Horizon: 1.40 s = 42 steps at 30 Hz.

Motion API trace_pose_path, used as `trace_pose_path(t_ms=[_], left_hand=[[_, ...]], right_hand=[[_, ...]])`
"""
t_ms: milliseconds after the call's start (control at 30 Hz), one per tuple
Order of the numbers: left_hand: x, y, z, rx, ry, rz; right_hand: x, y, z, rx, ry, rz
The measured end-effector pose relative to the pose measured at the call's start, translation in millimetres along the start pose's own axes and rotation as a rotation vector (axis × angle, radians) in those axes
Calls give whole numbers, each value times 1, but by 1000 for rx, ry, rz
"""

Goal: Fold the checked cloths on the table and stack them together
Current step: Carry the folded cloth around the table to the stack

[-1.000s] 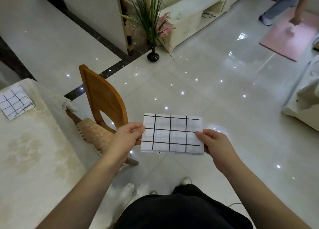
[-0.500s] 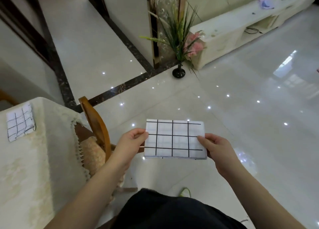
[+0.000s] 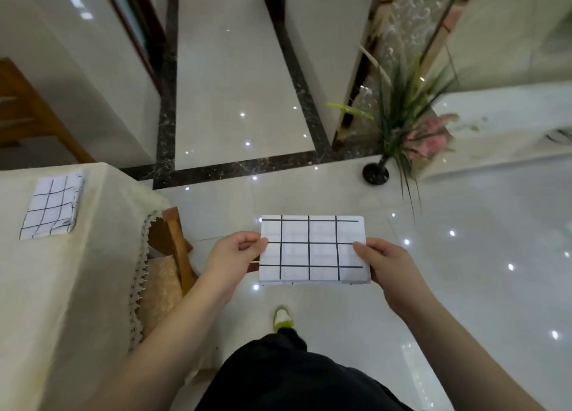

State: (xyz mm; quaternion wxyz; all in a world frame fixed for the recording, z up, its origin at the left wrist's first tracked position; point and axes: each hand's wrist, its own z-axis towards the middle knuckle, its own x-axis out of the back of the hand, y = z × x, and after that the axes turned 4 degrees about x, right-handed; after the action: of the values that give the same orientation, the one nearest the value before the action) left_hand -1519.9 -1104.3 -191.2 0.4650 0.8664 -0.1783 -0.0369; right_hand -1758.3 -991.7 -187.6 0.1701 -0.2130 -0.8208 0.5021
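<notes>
Checked cloths: 2 | folded cloth (image 3: 314, 249) pinched by left hand (image 3: 230, 259), right hand (image 3: 391, 271) | second cloth (image 3: 51, 206) on table (image 3: 62, 286)

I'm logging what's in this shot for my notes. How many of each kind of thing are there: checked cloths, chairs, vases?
Checked cloths: 2, one folded in both hands, one folded on the table
Chairs: 2, one by the table, one at the far left
Vases: 1
Total: 5
</notes>
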Motion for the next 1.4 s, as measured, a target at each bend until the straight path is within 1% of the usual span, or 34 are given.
trace_pose_path(t_ms=[133, 267, 400, 600, 767, 833, 1000, 1133, 1400], left_hand=[[13, 28, 42, 10, 33, -51], [21, 65, 78, -14, 131, -41], [25, 94, 113, -5, 191, -161], [29, 126, 172, 74, 366, -264], [44, 149, 209, 128, 509, -439], [54, 153, 216, 120, 548, -496], [88, 147, 218, 79, 646, -627], [126, 134, 216, 66, 773, -756], [216, 84, 202, 79, 985, -927]], right_hand=[[-23, -37, 57, 14, -64, -65], [-46, -77, 110, 46, -126, -111], [-68, -104, 168, 45, -187, -129], [-108, -140, 267, 47, -370, -183], [-156, -178, 336, 58, -531, -259], [-179, -189, 354, 62, -601, -302], [-248, -208, 379, 58, -780, -388], [-319, -208, 383, 62, -900, -460], [-469, -189, 348, 134, -1109, -660]])
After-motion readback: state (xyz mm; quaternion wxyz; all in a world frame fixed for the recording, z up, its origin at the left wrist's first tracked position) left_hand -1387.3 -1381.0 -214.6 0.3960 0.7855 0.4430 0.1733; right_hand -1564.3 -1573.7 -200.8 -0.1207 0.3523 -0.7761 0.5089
